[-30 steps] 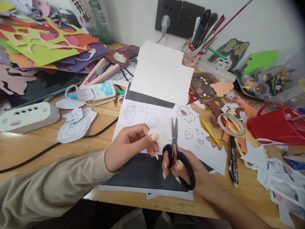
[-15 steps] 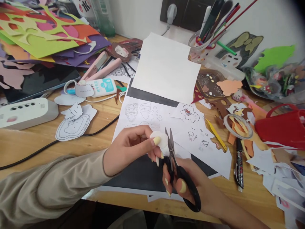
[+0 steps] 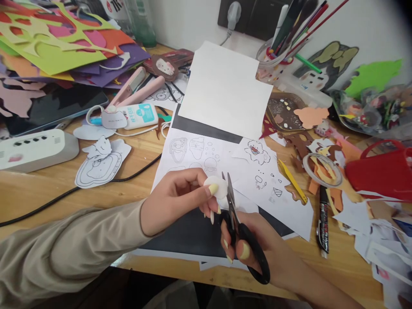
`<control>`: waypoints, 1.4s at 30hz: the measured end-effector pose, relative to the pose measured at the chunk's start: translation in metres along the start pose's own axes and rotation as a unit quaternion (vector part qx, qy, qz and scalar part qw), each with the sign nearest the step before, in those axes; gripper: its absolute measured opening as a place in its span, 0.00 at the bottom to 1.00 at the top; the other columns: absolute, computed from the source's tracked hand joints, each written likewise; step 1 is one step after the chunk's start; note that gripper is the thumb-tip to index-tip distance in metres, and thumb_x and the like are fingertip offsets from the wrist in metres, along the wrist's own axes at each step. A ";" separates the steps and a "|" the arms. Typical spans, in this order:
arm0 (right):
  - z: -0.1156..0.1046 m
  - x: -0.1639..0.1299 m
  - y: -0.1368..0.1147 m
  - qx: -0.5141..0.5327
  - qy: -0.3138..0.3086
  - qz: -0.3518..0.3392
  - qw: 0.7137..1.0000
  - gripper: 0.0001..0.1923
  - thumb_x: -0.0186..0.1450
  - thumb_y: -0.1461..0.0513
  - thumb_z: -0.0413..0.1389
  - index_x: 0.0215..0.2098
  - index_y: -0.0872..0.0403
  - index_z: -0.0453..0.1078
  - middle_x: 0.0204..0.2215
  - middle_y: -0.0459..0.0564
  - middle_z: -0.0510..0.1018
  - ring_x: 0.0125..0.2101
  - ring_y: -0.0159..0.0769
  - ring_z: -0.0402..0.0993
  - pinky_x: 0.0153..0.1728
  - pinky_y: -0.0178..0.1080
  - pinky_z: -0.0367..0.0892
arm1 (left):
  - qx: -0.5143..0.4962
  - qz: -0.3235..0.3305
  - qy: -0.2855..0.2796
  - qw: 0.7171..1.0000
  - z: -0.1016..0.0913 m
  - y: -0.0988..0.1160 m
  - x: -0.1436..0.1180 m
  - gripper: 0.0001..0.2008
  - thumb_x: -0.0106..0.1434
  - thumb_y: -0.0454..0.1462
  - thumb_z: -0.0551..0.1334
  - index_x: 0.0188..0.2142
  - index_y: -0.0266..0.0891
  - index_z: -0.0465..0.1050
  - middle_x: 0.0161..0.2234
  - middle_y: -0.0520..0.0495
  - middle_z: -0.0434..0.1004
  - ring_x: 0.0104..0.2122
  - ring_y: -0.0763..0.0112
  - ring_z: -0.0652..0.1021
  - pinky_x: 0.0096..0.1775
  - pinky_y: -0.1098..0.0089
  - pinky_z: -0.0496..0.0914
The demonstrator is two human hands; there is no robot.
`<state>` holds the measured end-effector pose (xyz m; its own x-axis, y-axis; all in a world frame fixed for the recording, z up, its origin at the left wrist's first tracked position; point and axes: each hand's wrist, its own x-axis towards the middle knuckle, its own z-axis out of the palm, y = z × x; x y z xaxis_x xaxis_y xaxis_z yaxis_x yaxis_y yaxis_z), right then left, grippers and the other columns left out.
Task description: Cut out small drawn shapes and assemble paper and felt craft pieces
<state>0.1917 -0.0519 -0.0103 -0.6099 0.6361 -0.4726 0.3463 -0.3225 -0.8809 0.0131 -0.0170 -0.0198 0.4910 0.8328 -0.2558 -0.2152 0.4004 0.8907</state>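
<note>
I cut a little round paper with my scissors.

My left hand [image 3: 175, 197] pinches the small white paper circle [image 3: 219, 187] in a tight grip, just above the drawing sheet [image 3: 206, 154] on the desk [image 3: 48, 189]. My right hand [image 3: 247, 244] is closed around the black scissors [image 3: 238, 227]. Their blades touch the circle's edge. A black pen [image 3: 322, 219] lies well off to my right.

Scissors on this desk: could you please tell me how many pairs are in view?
1: black-handled scissors, in the right hand, blades at the small white cut-out in the left hand. Others may lie hidden under the paper clutter.
</note>
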 end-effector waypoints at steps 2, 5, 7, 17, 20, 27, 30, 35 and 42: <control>0.000 0.000 0.000 -0.004 0.002 0.002 1.000 0.26 0.52 0.41 0.42 0.25 0.57 0.57 0.20 0.43 0.61 0.21 0.26 0.54 0.23 0.32 0.52 | 0.001 0.000 -0.001 1.000 0.000 -0.001 0.000 0.08 0.56 0.33 0.56 0.22 0.34 0.61 0.21 0.51 0.72 0.20 0.80 0.71 0.25 0.79 0.67; -0.001 0.000 0.000 -0.012 0.005 0.005 1.000 0.27 0.52 0.41 0.42 0.24 0.56 0.58 0.19 0.43 0.61 0.21 0.26 0.54 0.22 0.31 0.52 | 0.001 -0.004 -0.001 1.000 -0.001 -0.001 0.000 0.08 0.56 0.34 0.56 0.22 0.34 0.62 0.21 0.51 0.72 0.20 0.80 0.71 0.24 0.79 0.67; -0.001 0.000 0.000 -0.015 0.007 0.003 1.000 0.26 0.52 0.41 0.42 0.24 0.56 0.58 0.19 0.43 0.61 0.21 0.26 0.54 0.22 0.31 0.52 | 0.001 -0.005 -0.001 1.000 -0.001 -0.001 0.000 0.08 0.56 0.34 0.56 0.22 0.34 0.62 0.21 0.51 0.72 0.20 0.80 0.71 0.24 0.79 0.67; 0.002 0.001 0.001 -0.023 0.024 -0.008 0.999 0.26 0.53 0.42 0.42 0.23 0.56 0.58 0.19 0.44 0.62 0.21 0.27 0.55 0.22 0.32 0.52 | 0.003 -0.010 0.001 1.000 0.000 0.000 0.000 0.08 0.56 0.35 0.56 0.22 0.34 0.61 0.21 0.51 0.72 0.20 0.79 0.71 0.24 0.78 0.67; 0.002 0.001 0.001 -0.016 0.023 -0.007 1.000 0.26 0.53 0.42 0.42 0.23 0.56 0.58 0.19 0.44 0.62 0.21 0.27 0.55 0.22 0.32 0.52 | 0.004 -0.010 0.001 1.000 0.000 0.000 0.000 0.08 0.56 0.35 0.56 0.22 0.34 0.61 0.21 0.51 0.72 0.20 0.80 0.71 0.25 0.79 0.67; 0.002 0.001 0.001 0.000 0.019 -0.004 1.000 0.25 0.53 0.42 0.43 0.23 0.56 0.57 0.19 0.43 0.61 0.21 0.26 0.55 0.22 0.32 0.52 | 0.005 -0.006 0.000 1.000 -0.001 0.000 0.000 0.08 0.56 0.34 0.56 0.22 0.33 0.61 0.21 0.51 0.72 0.20 0.80 0.71 0.25 0.79 0.67; 0.002 0.001 0.000 -0.002 0.015 -0.002 1.000 0.25 0.53 0.42 0.43 0.23 0.56 0.58 0.19 0.44 0.61 0.21 0.26 0.55 0.22 0.32 0.52 | 0.006 -0.008 0.002 1.000 -0.001 0.001 0.000 0.08 0.56 0.35 0.56 0.22 0.33 0.61 0.21 0.51 0.72 0.20 0.80 0.71 0.25 0.79 0.67; 0.002 0.001 0.000 0.017 0.018 -0.002 1.000 0.25 0.53 0.42 0.43 0.23 0.56 0.57 0.18 0.43 0.61 0.20 0.26 0.54 0.21 0.32 0.51 | 0.009 -0.006 0.002 1.000 -0.001 0.000 0.000 0.08 0.56 0.35 0.56 0.22 0.34 0.61 0.21 0.51 0.72 0.20 0.80 0.71 0.25 0.79 0.67; 0.001 0.000 0.002 0.004 0.025 -0.007 1.000 0.25 0.53 0.42 0.44 0.22 0.56 0.57 0.18 0.43 0.61 0.20 0.26 0.54 0.21 0.31 0.51 | 0.007 -0.002 0.002 1.000 -0.001 -0.001 0.000 0.08 0.56 0.35 0.56 0.22 0.34 0.62 0.21 0.51 0.72 0.20 0.79 0.72 0.25 0.79 0.67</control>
<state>0.1912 -0.0533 -0.0124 -0.5790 0.6743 -0.4583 0.3321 -0.3184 -0.8879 0.0129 -0.0169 -0.0206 0.4882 0.8325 -0.2619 -0.2004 0.3990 0.8948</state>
